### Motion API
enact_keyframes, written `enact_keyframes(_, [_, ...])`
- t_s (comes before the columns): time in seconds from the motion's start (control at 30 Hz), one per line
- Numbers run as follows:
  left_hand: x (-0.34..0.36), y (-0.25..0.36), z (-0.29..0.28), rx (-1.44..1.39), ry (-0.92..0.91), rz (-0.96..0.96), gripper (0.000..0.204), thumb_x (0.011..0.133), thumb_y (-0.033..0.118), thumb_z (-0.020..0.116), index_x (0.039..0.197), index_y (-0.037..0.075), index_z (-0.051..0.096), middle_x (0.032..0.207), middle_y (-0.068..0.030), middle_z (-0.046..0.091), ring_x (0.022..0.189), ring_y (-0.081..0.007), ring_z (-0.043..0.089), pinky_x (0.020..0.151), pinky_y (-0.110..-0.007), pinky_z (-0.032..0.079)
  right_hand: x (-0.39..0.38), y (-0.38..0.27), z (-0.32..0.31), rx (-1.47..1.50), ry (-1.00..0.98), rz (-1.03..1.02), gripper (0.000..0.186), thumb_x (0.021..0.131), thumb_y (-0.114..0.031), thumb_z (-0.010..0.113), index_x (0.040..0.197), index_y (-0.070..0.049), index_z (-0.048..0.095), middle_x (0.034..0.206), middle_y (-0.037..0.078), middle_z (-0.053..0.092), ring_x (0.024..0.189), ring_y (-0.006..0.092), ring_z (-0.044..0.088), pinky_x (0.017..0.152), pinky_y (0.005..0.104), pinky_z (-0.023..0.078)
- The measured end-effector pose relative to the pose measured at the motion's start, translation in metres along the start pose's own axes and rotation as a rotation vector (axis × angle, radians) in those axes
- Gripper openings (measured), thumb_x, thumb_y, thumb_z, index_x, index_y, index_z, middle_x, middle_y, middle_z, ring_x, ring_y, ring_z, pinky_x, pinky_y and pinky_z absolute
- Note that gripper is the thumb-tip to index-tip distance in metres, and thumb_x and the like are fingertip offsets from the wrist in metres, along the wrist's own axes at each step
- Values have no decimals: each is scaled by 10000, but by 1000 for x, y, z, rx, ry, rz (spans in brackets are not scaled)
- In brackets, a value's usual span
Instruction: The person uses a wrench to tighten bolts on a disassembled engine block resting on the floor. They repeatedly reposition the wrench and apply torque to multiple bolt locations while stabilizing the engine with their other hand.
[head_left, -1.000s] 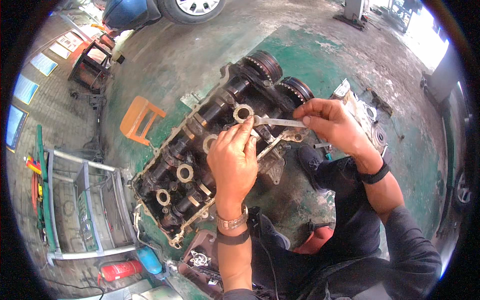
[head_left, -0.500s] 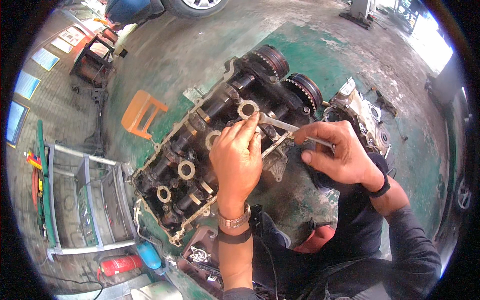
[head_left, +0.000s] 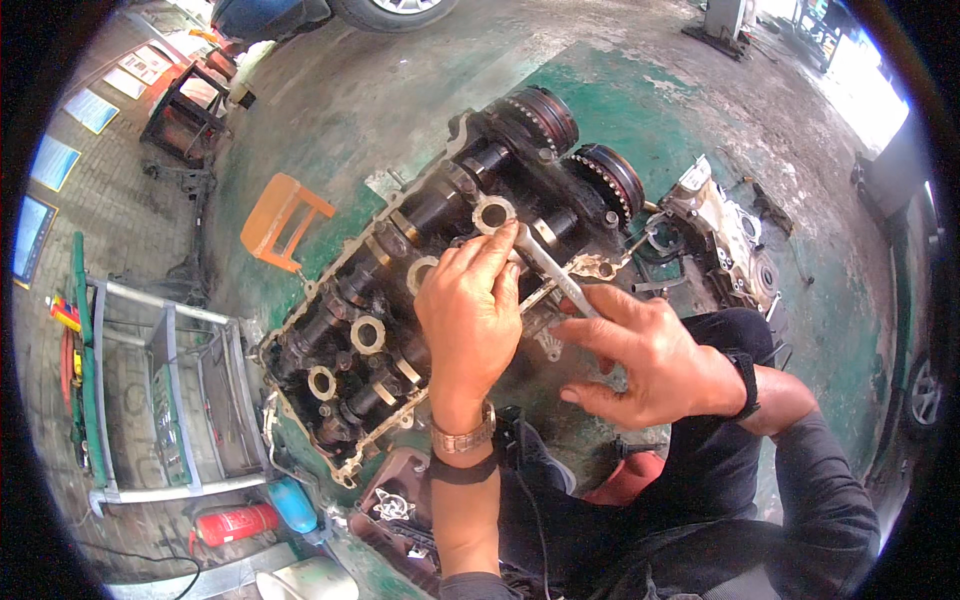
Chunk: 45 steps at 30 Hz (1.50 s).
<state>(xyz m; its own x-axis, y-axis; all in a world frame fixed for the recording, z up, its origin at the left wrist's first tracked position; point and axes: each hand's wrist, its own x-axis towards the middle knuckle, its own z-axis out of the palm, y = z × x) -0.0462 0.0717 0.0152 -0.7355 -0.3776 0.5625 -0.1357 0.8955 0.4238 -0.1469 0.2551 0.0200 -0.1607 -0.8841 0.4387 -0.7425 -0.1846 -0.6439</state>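
An engine cylinder head (head_left: pixel 440 190) with camshafts, pale ringed openings and two dark cam sprockets (head_left: pixel 605 175) lies diagonally before me. My left hand (head_left: pixel 470 320) is over its middle, fingers closed on the head end of a steel wrench (head_left: pixel 555 270) just below the upper ringed opening. The wrench handle slants down to the right. My right hand (head_left: pixel 640 365) is at the handle's end, fingers apart and thumb out, touching it without wrapping round it.
Orange stool (head_left: pixel 290 205) at left; metal frame (head_left: pixel 215 485), red extinguisher (head_left: pixel 235 520) and blue cylinder (head_left: pixel 290 505) lower left; pale engine cover (head_left: pixel 725 225) right; brown case (head_left: pixel 395 480) below; car wheel (head_left: pixel 390 15) at top; lift post (head_left: pixel 715 20) upper right.
The wrench handle has swung downward from near horizontal to a steeper slant. My right hand has moved down with it and its fingers have loosened. My left hand stays at the wrench head.
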Motion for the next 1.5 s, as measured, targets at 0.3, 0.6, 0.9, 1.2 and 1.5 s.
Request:
enact_keyframes(0.3, [0, -3, 0, -11, -21, -2, 347, 826, 29, 656, 1169, 57, 700, 1026, -108, 705, 923, -298, 651, 820, -403, 518, -1, -11, 22, -69, -131, -1, 609, 803, -362, 752, 1249, 2, 553, 1069, 307, 543, 670, 464, 640, 550, 511, 552])
enact_keyframes(0.6, [-3, -10, 1, -102, -93, -157, 477, 818, 48, 689, 1291, 49, 625, 1017, -157, 697, 921, -343, 657, 796, -414, 512, 4, 2, 11, 197, 156, -69, 207, 825, -59, 683, 1022, -5, 647, 1062, 215, 660, 805, 366, 687, 653, 403, 564])
enact_keyframes(0.9, [-6, -3, 2, -25, 9, -117, 485, 816, 67, 715, 1293, 51, 626, 992, -148, 711, 884, -329, 676, 779, -415, 519, 8, 28, -39, 715, 393, 470, 193, 974, -92, 496, 1086, 26, 599, 840, 81, 668, 544, 68, 506, 480, 199, 408])
enact_keyframes(1.2, [-5, -2, 1, 1, -20, -117, 445, 819, 58, 708, 1261, 54, 650, 1005, -160, 704, 883, -336, 667, 779, -410, 517, 13, 41, -36, 727, 302, 550, 171, 964, -91, 523, 1059, 16, 617, 816, 66, 671, 526, 64, 499, 476, 198, 404])
enact_keyframes(1.5, [-4, -1, 1, -11, 6, -32, 400, 823, 43, 693, 1222, 60, 680, 1036, -143, 708, 914, -313, 664, 823, -394, 520, 15, 42, -35, 721, 264, 652, 163, 940, -67, 522, 1037, 17, 622, 774, 57, 660, 531, 70, 515, 478, 204, 413])
